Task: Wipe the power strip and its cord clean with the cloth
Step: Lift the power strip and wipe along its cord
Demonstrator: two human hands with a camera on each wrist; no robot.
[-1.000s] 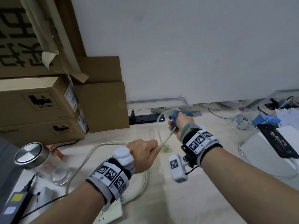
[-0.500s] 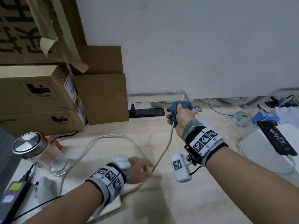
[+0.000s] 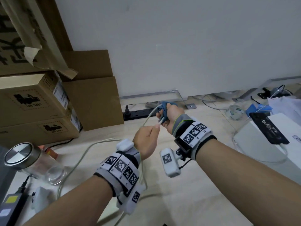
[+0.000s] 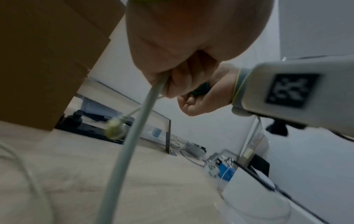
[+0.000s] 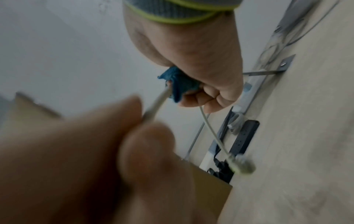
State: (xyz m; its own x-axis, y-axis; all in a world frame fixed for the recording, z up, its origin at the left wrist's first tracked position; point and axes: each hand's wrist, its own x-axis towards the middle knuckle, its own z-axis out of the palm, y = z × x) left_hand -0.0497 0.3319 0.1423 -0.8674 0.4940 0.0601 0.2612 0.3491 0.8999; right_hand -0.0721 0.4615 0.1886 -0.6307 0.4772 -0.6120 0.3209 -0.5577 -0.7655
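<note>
My right hand [image 3: 163, 117] is raised above the desk, fist closed round a blue cloth [image 3: 164, 110] wrapped on the pale cord [image 3: 147, 119]. The right wrist view shows the cloth [image 5: 178, 86] bunched in that fist, with the cord [image 5: 159, 103] coming out of it. Just below it, my left hand [image 3: 154, 128] pinches the same cord between thumb and fingers. In the left wrist view the cord [image 4: 132, 144] runs down from that pinch to the desk. A small pale knob [image 4: 114, 128] dangles on a thin strand. My left forearm hides the white power strip.
Stacked cardboard boxes [image 3: 32, 103] stand at the left. A black power strip [image 3: 138, 114] lies along the wall. A glass jar with a metal lid [image 3: 24, 157] and a black adapter [image 3: 9, 206] sit near left. At right is a white box [image 3: 260, 152] carrying a phone [image 3: 268, 132].
My left hand, low near the desk half a second ago, has come up the cord and now pinches it just under the right hand. The right hand keeps the cloth on the cord.
</note>
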